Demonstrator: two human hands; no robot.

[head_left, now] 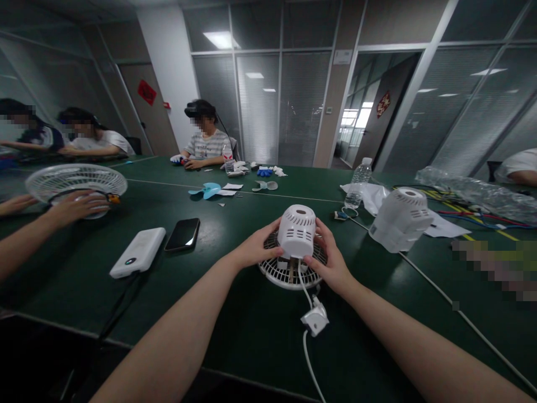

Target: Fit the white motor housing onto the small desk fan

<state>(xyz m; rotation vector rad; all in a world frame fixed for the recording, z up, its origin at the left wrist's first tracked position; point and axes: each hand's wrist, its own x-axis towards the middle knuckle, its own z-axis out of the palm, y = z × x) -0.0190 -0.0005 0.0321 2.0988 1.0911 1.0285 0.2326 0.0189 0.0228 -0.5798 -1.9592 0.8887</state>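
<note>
A white fan motor housing (297, 226) with vent slots is held between my two hands, over a round white fan grille (285, 275) that lies on the table. My left hand (262, 244) grips its left side, thumb at the front. On the other side my right hand (331, 258) wraps round it, thumb near the lower front edge. A white cord (308, 350) runs down from the housing, past a small white box-like piece (315, 318). Whether the housing is joined to the grille, I cannot tell.
On my left are a white power bank (140, 252), a phone (183, 234) and a co-worker's hands on a large fan grille (37, 184). Blue fan blades (205, 191) lie ahead. To my right stand another white housing (400, 221) and a water bottle (359, 182); a cable crosses there.
</note>
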